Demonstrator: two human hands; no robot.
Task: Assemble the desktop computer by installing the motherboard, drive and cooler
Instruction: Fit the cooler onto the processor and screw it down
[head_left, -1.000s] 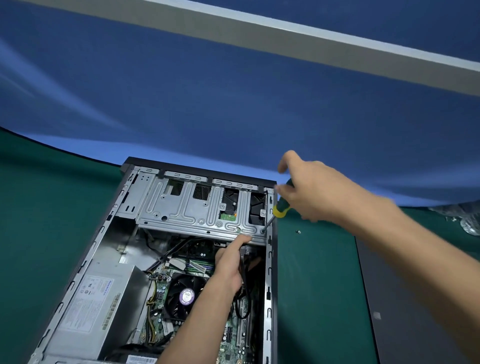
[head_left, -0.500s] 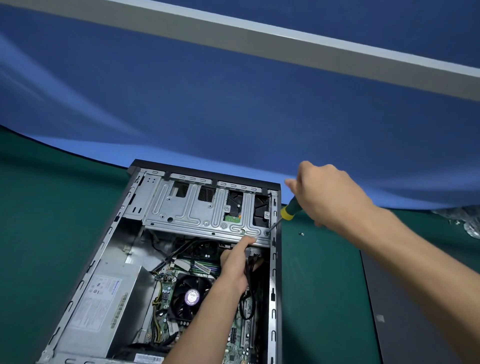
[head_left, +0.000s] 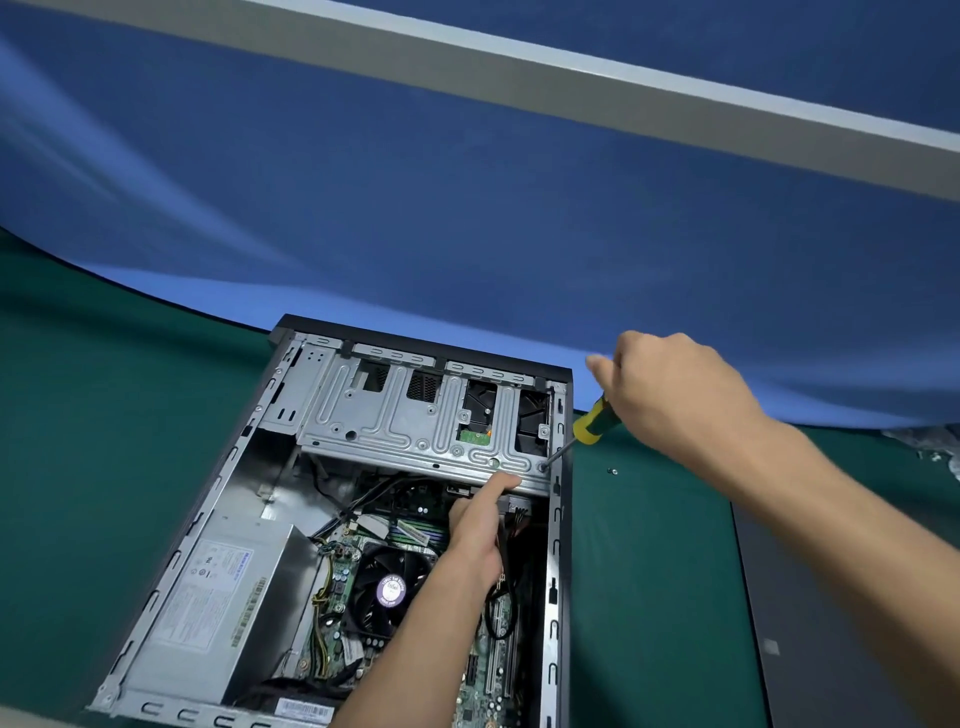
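The open computer case (head_left: 244, 467) lies on its side on the green mat. A silver drive cage (head_left: 395, 421) spans its far end, with a drive (head_left: 475, 415) showing through a cutout. Below sit the green motherboard (head_left: 478, 675) and the black cooler fan (head_left: 387, 592). My right hand (head_left: 680, 395) grips a screwdriver (head_left: 592, 423) with a green and yellow handle; its tip meets a screw at the cage's near right corner. My left hand (head_left: 478, 525) reaches inside the case, thumb pressed against the cage's lower edge, fingers hidden among black cables.
A grey power supply (head_left: 223, 587) fills the case's left side. A loose screw (head_left: 613, 471) lies on the green mat right of the case. A dark panel (head_left: 831, 597) lies flat at the right. A blue cloth backdrop (head_left: 467, 208) rises behind the table.
The screwdriver tip has come down from above the case's right rail onto the cage's corner screw. My left hand has stayed under the cage edge. The camera shifted slightly.
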